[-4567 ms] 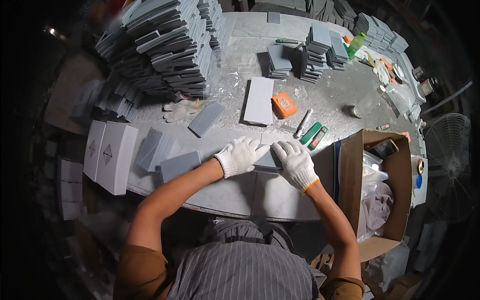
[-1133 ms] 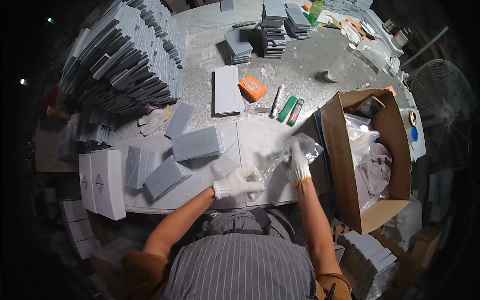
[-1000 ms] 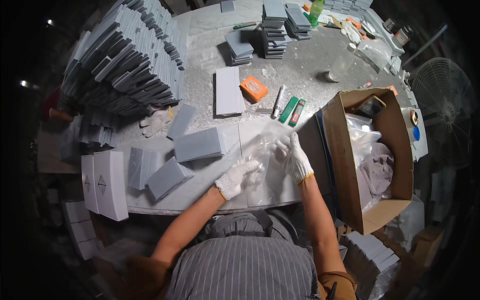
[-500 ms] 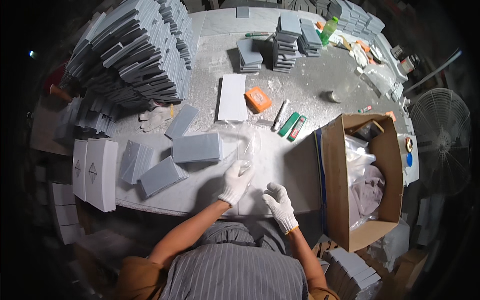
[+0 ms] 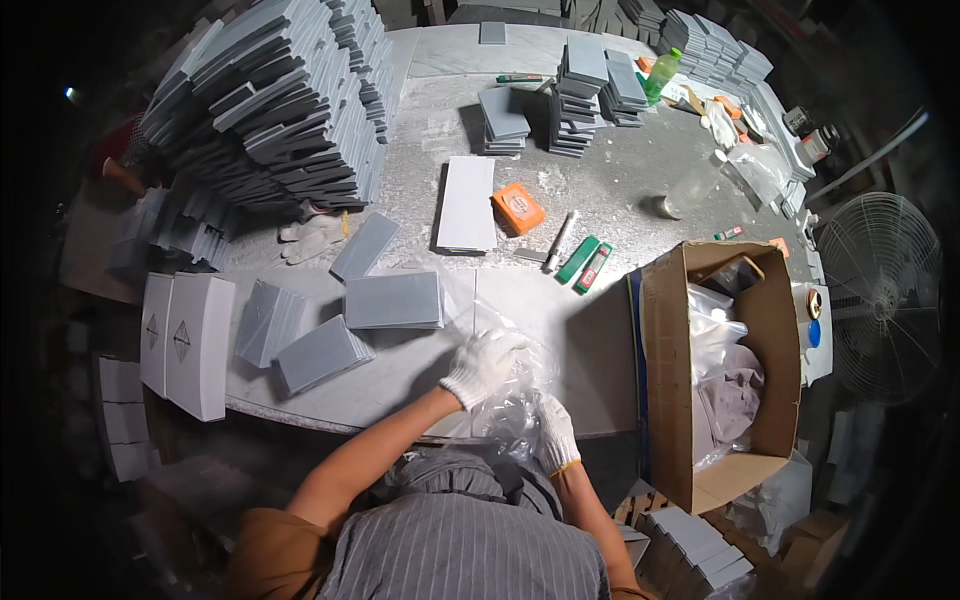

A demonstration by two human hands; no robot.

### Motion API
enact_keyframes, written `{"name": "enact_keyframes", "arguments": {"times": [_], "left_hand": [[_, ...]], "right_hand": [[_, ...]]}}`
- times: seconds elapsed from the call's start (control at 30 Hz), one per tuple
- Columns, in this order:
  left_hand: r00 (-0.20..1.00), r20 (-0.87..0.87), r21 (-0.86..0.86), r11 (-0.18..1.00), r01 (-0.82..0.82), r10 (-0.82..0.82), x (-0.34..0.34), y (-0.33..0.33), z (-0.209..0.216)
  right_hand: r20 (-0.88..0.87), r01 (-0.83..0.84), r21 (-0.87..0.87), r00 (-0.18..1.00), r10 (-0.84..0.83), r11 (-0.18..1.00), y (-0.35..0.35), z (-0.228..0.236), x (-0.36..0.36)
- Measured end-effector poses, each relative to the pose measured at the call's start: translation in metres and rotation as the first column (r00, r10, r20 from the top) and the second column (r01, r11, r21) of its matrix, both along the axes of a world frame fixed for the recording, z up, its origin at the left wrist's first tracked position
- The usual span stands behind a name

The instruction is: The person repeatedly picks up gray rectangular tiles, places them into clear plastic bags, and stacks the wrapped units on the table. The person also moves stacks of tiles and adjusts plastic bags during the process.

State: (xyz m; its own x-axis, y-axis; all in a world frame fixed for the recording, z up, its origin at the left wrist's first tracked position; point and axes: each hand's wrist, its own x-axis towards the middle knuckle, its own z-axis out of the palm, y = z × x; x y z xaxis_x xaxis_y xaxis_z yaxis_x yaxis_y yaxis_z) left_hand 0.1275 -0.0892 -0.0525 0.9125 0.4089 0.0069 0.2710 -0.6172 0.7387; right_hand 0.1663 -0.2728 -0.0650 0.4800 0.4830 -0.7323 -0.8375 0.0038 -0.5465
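Both of my hands wear white knit gloves. A clear plastic bag [image 5: 515, 412], crumpled and shiny, lies between them at the table's near edge, its upper part trailing across the marble. My left hand [image 5: 486, 364] is closed on the bag's upper side. Lower and to the right, my right hand [image 5: 554, 434] grips the bag's right side, its fingers partly covered by plastic. Just beyond the left hand sits a neat stack of grey tiles [image 5: 393, 300]. More grey tiles [image 5: 325, 356] lie to its left, near a wrapped-looking tile bundle [image 5: 271, 323].
An open cardboard box [image 5: 668, 390] with plastic and cloth stands at right. Ahead are a white panel stack [image 5: 466, 205], an orange box [image 5: 518, 208], a marker [image 5: 563, 240] and green cases [image 5: 577, 260]. White boxes [image 5: 200, 345] and a tall tile pile [image 5: 290, 110] fill the left.
My right hand, empty and apart before, has come left and down onto the plastic bag. The bag is now bunched between both hands, and the left hand has shifted slightly right.
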Motion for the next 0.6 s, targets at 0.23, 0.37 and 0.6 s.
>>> {"name": "enact_keyframes", "arguments": {"times": [0.23, 0.37, 0.6], "left_hand": [[0.952, -0.160, 0.623, 0.721, 0.304, -0.263, 0.031, 0.028, -0.042], [0.869, -0.455, 0.507, 0.745, 0.434, -0.196, 0.041, 0.021, -0.033], [0.774, -0.607, 0.457, 0.717, 0.526, -0.181, 0.038, 0.016, -0.021]], "right_hand": [[-0.425, -0.010, 0.103, 0.903, 0.053, 0.995, -0.014, -0.001, -0.030], [-0.307, -0.188, 0.117, 0.927, 0.216, 0.975, -0.068, -0.046, -0.046], [0.401, -0.101, -0.763, 0.700, 0.591, 0.638, -0.142, -0.015, -0.035]]}}
